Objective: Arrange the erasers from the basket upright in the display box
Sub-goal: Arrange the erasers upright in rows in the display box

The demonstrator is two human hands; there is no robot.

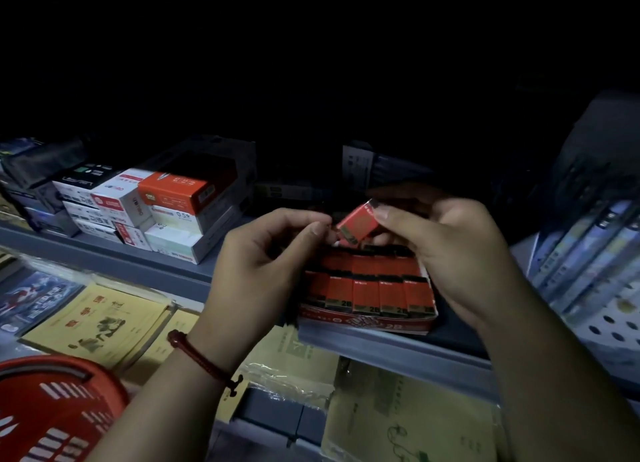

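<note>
Two hands are up over the shelf (381, 349), and both of them hold one red eraser (356, 224). My right hand (450, 247) grips it with the thumb on top and the fingers curled under it. My left hand (263, 253) has its fingers curled in, and its thumb and first finger pinch the low left end of the eraser. The eraser is tilted, with its high end to the right. It hangs just over the back of the display box (367, 319) and I cannot tell if it touches anything there.

I see the display box sitting at the front edge of the shelf. Inside it, rows of red and black erasers (367, 288) stand upright, side by side, and they fill the front of the box.

A red bracelet (204, 361) is on my left wrist. The red basket (52, 409) is down low, below the shelf's left end, well apart from the box. Stacked white and orange boxes (166, 205) sit on the left part of the shelf. Yellow notebooks (100, 319) lie below the shelf's front edge.
</note>
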